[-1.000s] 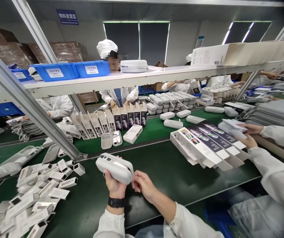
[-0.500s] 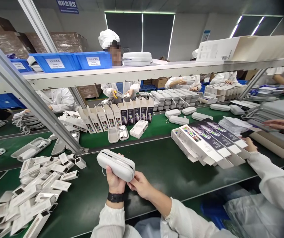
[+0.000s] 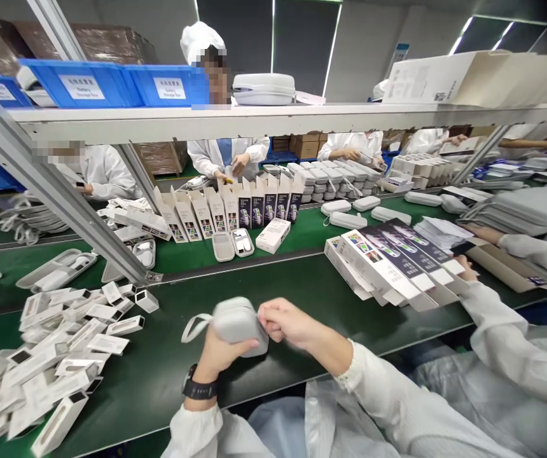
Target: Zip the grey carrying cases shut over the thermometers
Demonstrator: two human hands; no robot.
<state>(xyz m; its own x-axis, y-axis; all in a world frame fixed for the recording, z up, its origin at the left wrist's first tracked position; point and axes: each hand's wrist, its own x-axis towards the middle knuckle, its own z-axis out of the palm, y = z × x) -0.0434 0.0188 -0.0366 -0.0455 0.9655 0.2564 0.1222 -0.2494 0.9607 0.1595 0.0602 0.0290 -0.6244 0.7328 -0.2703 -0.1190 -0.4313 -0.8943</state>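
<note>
A light grey zip case [image 3: 238, 321] with a wrist strap [image 3: 196, 327] is turned with one end toward me above the green work surface. My left hand [image 3: 223, 353] is wrapped round it from below, thumb along the near side. At the case's right side, on the seam, my right hand [image 3: 285, 323] is closed in a pinch. It seems to grip the zipper pull, which is hidden by the fingers. The strap hangs out to the left of the case.
Small white boxes [image 3: 63, 356] are heaped at the left. Printed cartons [image 3: 388, 261] lie at the right, near a co-worker's arm [image 3: 497, 331]. Beyond are upright cartons [image 3: 226, 213], an opened case [image 3: 233, 245] and a metal post [image 3: 87, 197] under a shelf [image 3: 264, 124].
The case has turned from lying slantwise to end-on, and its dark gap no longer shows. My right hand has moved up along its right side. The strap now swings out left.
</note>
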